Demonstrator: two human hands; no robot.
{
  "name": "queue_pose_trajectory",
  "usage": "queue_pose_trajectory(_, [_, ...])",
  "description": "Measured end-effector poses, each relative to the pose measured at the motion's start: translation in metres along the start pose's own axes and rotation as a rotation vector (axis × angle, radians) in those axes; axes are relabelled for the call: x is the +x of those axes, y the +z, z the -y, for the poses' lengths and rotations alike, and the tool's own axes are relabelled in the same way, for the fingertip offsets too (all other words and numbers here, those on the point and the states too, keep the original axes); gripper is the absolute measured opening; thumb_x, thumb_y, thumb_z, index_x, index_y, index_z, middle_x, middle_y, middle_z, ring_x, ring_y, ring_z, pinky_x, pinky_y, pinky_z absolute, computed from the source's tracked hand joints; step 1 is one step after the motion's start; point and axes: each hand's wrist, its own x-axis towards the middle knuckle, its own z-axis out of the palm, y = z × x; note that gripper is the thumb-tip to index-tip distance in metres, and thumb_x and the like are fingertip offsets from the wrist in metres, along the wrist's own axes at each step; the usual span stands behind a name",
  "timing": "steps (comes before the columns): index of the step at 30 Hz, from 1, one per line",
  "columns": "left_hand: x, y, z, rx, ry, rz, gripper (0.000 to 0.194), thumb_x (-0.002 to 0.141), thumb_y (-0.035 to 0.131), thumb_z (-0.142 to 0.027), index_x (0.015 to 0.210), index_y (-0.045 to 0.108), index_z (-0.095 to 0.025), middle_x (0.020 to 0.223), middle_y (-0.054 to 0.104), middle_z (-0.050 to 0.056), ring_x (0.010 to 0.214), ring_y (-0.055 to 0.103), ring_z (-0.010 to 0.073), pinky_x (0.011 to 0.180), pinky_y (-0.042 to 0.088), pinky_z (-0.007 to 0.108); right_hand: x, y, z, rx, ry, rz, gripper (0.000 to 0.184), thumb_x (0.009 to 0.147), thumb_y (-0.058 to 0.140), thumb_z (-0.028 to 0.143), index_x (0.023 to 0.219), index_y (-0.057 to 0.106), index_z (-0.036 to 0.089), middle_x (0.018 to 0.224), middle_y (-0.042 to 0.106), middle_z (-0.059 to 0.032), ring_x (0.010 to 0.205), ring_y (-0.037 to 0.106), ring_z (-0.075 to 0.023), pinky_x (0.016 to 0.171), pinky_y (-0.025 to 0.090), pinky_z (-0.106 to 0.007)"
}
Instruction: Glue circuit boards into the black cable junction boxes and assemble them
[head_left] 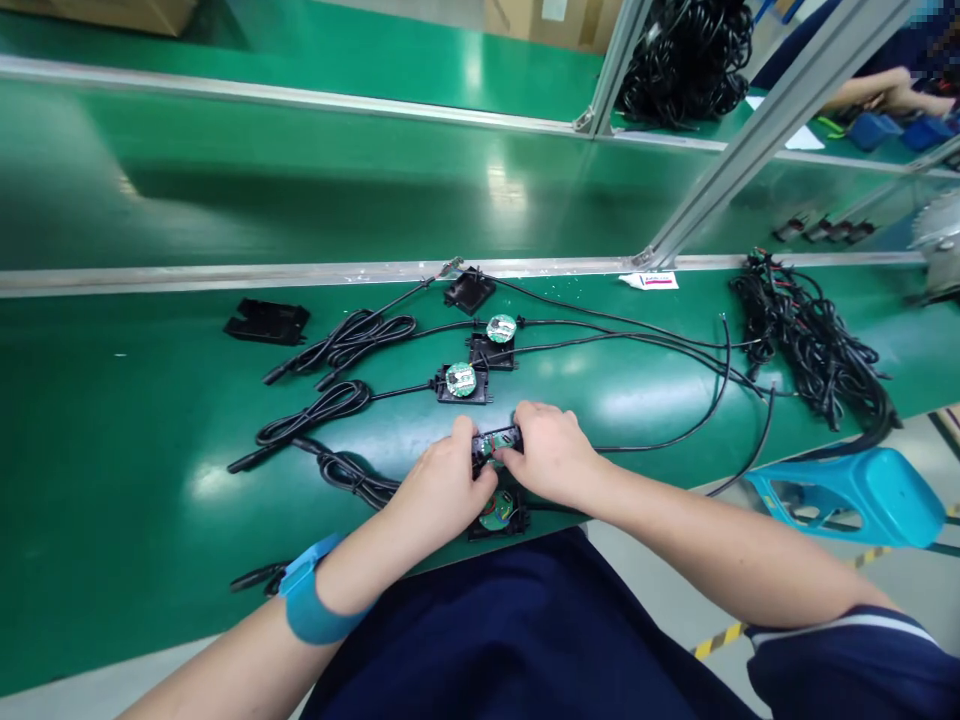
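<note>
Both hands grip one small black plastic housing with a circuit board (495,441) in it. My left hand (448,470) is closed on its left end, and my right hand (553,455) is closed on its right end with the thumb near the board. Just below them lies another housing with a round green board (496,511), partly hidden by my left hand. Beyond my hands sit two black housings with round boards, a nearer one (460,380) and a farther one (501,329), joined to black cables. A blue band (319,595) circles my left wrist.
Coiled black cables (349,400) lie at the left, near black plastic covers (268,322). A black housing (469,290) is by the metal rail. A large cable bundle (814,340) and a blue stool (862,495) are at the right. Another person's arms (889,92) show beyond the frame post.
</note>
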Motion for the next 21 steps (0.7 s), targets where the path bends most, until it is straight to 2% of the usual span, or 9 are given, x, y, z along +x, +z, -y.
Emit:
queue_pose_trajectory(4, [0.0,-0.002,0.007,-0.034,0.056,0.028,0.021,0.082,0.054,-0.021,0.101,0.045,-0.022,0.066,0.055,-0.004,0.064,0.057,0.0186,0.061,0.037,0.029,0.004,-0.009,0.005,-0.026,0.007,0.061,0.026,0.084,0.061,0.029,0.105,0.059,0.014,0.104,0.068,-0.0145,0.099,0.064,-0.0286,0.081,0.047,-0.038])
queue_pose_trajectory(8, [-0.004,-0.007,0.017,-0.15,0.066,-0.015,0.042,0.08,0.063,-0.034,0.116,0.047,-0.02,0.072,0.059,-0.004,0.066,0.058,0.018,0.064,0.041,0.029,0.007,-0.013,0.005,-0.012,0.005,0.106,0.027,0.083,0.061,0.024,0.108,0.059,0.013,0.105,0.068,-0.0151,0.1,0.065,-0.0279,0.08,0.048,-0.036])
queue_pose_trajectory(9, [-0.006,-0.009,0.018,-0.163,0.063,-0.029,0.041,0.079,0.064,-0.036,0.114,0.049,-0.02,0.074,0.061,-0.003,0.068,0.059,0.018,0.065,0.042,0.029,0.008,-0.013,0.005,-0.009,-0.002,0.101,0.027,0.084,0.061,0.025,0.108,0.059,0.013,0.105,0.068,-0.0153,0.099,0.065,-0.0278,0.08,0.048,-0.036])
queue_pose_trajectory(12, [-0.01,-0.014,0.02,-0.139,0.059,0.001,0.018,0.085,0.056,-0.038,0.085,0.057,-0.02,0.072,0.062,0.0,0.068,0.058,0.0176,0.067,0.042,0.029,0.008,-0.009,0.003,-0.018,-0.021,0.071,0.026,0.085,0.061,0.027,0.106,0.06,0.012,0.103,0.069,-0.016,0.096,0.066,-0.0277,0.079,0.049,-0.036])
queue_pose_trajectory(14, [-0.011,-0.018,0.018,-0.09,0.058,0.061,0.029,0.091,0.047,-0.038,0.069,0.054,-0.021,0.065,0.061,0.0,0.064,0.056,0.0173,0.065,0.039,0.03,0.008,-0.008,0.001,-0.026,-0.031,0.052,0.025,0.085,0.061,0.028,0.104,0.06,0.012,0.101,0.069,-0.0161,0.094,0.067,-0.0278,0.077,0.049,-0.036])
queue_pose_trajectory(17, [-0.011,-0.022,0.016,-0.041,0.086,0.106,0.034,0.094,0.043,-0.034,0.064,0.054,-0.021,0.062,0.06,0.0,0.061,0.053,0.017,0.062,0.037,0.029,0.008,-0.007,0.001,-0.036,-0.041,0.055,0.025,0.085,0.061,0.029,0.103,0.061,0.012,0.099,0.069,-0.0158,0.093,0.067,-0.0277,0.077,0.049,-0.036])
queue_pose_trajectory(21, [-0.012,-0.02,0.017,0.079,0.188,-0.047,0.021,0.091,0.048,-0.025,0.073,0.059,-0.02,0.071,0.063,0.002,0.068,0.056,0.0177,0.066,0.038,0.029,0.008,-0.007,0.0,-0.043,-0.052,0.051,0.025,0.083,0.061,0.029,0.103,0.06,0.013,0.099,0.07,-0.0151,0.092,0.067,-0.0276,0.077,0.05,-0.036])
